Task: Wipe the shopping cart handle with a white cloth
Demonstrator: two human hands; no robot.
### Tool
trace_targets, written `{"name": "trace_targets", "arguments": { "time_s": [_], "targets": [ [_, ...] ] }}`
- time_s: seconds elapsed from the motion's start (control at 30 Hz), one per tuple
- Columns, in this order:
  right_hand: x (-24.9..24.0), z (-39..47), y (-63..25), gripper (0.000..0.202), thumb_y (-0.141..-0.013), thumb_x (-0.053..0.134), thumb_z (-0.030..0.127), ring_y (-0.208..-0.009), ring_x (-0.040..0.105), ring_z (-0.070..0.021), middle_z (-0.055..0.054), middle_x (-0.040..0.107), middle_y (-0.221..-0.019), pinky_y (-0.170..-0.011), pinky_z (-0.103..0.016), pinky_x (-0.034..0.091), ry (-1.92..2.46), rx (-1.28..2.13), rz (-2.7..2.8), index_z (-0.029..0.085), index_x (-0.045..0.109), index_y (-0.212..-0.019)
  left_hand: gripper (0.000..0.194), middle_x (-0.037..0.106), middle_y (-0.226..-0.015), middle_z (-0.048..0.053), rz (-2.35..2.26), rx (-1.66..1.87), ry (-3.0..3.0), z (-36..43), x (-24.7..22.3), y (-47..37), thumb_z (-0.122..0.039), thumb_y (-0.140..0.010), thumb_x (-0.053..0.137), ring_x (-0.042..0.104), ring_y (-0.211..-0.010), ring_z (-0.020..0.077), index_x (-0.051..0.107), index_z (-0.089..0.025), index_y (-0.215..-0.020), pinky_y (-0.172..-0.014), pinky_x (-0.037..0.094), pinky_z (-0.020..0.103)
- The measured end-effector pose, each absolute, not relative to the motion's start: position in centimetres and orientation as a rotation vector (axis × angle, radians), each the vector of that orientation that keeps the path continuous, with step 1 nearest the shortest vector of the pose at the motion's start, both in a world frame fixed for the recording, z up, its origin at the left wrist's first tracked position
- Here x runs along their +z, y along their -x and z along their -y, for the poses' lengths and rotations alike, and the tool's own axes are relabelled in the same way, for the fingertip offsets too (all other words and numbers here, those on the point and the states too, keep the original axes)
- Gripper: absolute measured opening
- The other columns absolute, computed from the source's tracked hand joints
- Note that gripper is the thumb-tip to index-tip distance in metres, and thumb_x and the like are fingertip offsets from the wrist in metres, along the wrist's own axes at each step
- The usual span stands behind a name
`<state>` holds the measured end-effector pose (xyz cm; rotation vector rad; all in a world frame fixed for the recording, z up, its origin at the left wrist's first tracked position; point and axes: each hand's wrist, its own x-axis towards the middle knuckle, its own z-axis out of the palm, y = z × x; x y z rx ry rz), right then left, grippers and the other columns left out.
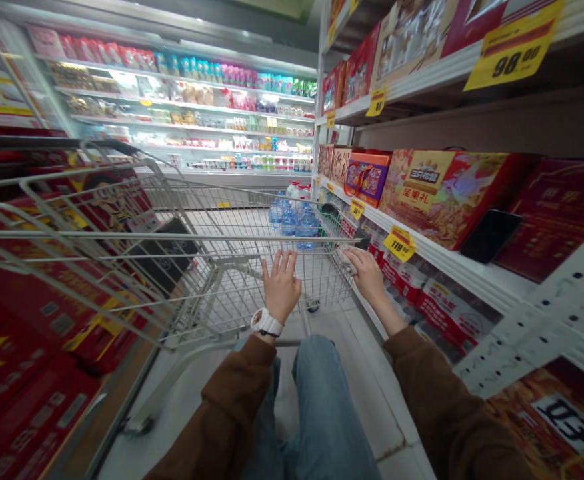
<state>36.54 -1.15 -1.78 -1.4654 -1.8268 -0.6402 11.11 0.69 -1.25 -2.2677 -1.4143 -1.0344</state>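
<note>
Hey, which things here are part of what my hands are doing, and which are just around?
In use:
- pale cloth in the right hand
- wire shopping cart, by the left hand

Just around:
- black phone on the shelf
- blue water bottles

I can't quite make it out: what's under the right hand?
Under the right hand is what looks like a crumpled pale cloth, by the shopping cart; the part the hand covers can't be seen.

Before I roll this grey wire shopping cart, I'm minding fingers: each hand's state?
Left hand: open, fingers spread at the cart's side; contact unclear.
Right hand: closed on a crumpled whitish cloth, near the cart's corner.
</note>
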Motion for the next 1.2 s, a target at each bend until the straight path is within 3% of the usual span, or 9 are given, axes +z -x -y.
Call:
{"name": "trace_targets", "arguments": {
  "time_s": [0.2, 0.4, 0.53, 0.83, 1.0, 1.2],
  "targets": [
    [-1.7, 1.0, -36.6, 0.062, -0.073, 0.045, -0.001, -0.124, 0.052, -0.026, -0.01, 0.062, -0.131, -0.11, -0.045, 0.037, 1.49, -0.669, 1.747, 0.019, 0.061, -0.13, 0.063, 0.044, -0.154, 0.006, 1.422, -1.02, 2.27, -0.4, -1.0, -10.8, -0.019, -0.085, 0.045, 0.029, -0.149, 0.0257, 0.041, -0.019, -0.148, -0.124, 0.01, 0.057],
    [-2.3, 1.6, -36.7, 0.063, -0.071, 0.045, 0.0, -0.119, 0.056, -0.0258, -0.009, 0.064, -0.129, -0.104, -0.042, 0.045, 1.478, -0.54, 1.742, 0.02, 0.062, -0.128, 0.062, 0.045, -0.154, 0.007, 1.432, -1.0, 2.276, -0.2, -0.8, -10.7, -0.02, -0.085, 0.044, 0.03, -0.148, 0.0257, 0.042, -0.019, -0.147, -0.124, 0.01, 0.057],
    [-2.1, 1.5, -37.5, 0.067, -0.072, 0.045, 0.001, -0.126, 0.052, -0.026, -0.008, 0.06, -0.136, -0.109, -0.045, 0.041, 1.404, -0.56, 1.739, 0.022, 0.057, -0.135, 0.063, 0.045, -0.154, 0.008, 1.435, -1.007, 2.285, 0.0, -0.8, -10.4, -0.02, -0.085, 0.045, 0.03, -0.148, 0.0268, 0.042, -0.019, -0.148, -0.124, 0.01, 0.058],
    [-8.9, 1.1, -40.0, 0.076, -0.067, 0.042, -0.006, -0.132, 0.051, -0.0222, -0.009, 0.061, -0.137, -0.108, -0.047, 0.045, 1.275, -0.492, 1.959, 0.022, 0.058, -0.136, 0.062, 0.046, -0.153, 0.009, 1.407, -1.024, 2.277, 0.2, -0.9, -10.1, -0.021, -0.085, 0.045, 0.03, -0.148, 0.0271, 0.042, -0.018, -0.147, -0.124, 0.011, 0.057],
    [-8.3, 1.3, -40.5, 0.076, -0.072, 0.042, -0.007, -0.142, 0.04, -0.0234, -0.005, 0.056, -0.145, -0.114, -0.051, 0.039, 1.282, -0.575, 1.893, 0.027, 0.057, -0.138, 0.061, 0.046, -0.153, 0.009, 1.407, -1.066, 2.25, 0.4, -1.1, -10.1, -0.021, -0.085, 0.046, 0.03, -0.148, 0.0278, 0.043, -0.018, -0.146, -0.124, 0.011, 0.056],
    [-8.9, 0.7, -40.0, 0.071, -0.074, 0.047, -0.008, -0.142, 0.042, -0.023, -0.006, 0.054, -0.146, -0.115, -0.048, 0.04, 1.332, -0.533, 1.91, 0.028, 0.061, -0.134, 0.06, 0.048, -0.151, 0.01, 1.419, -1.09, 2.233, 0.5, -0.8, -10.0, -0.022, -0.085, 0.047, 0.03, -0.148, 0.0286, 0.044, -0.016, -0.145, -0.124, 0.011, 0.056]
  ]
}}
